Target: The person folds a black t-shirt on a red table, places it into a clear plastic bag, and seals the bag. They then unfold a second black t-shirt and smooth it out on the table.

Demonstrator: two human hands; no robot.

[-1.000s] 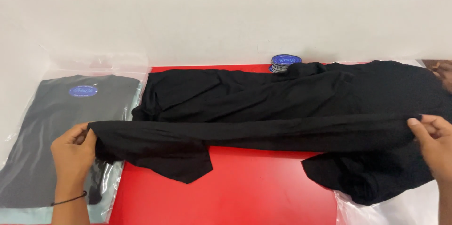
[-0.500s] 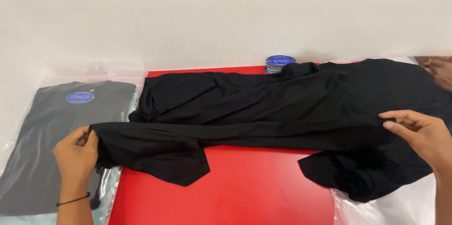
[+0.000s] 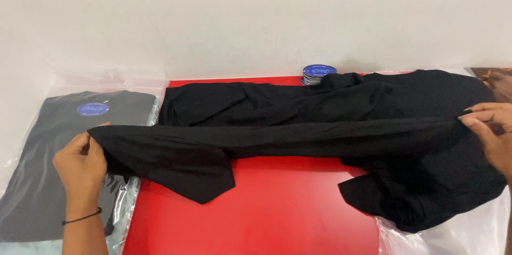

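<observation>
Red table top [image 3: 277, 217] below a white wall, filling the middle of the view. Across it, stretched from left to right, a black garment [image 3: 320, 127], folded along its length, one sleeve hanging toward the near edge at the left of centre, another bunched at the right over clear plastic [image 3: 458, 233]. At the far left, a packed dark shirt in a clear bag [image 3: 48, 169] with a round blue sticker [image 3: 92, 109], lying flat beside the red surface. Left hand [image 3: 80, 167] closed on the left end of the black garment, fingers pinching the fold, thin black band at the wrist. Right hand [image 3: 493, 132] at the right end, fingertips pinching the same fold. Behind the garment, near the wall, a small stack of round blue stickers [image 3: 318, 71].
</observation>
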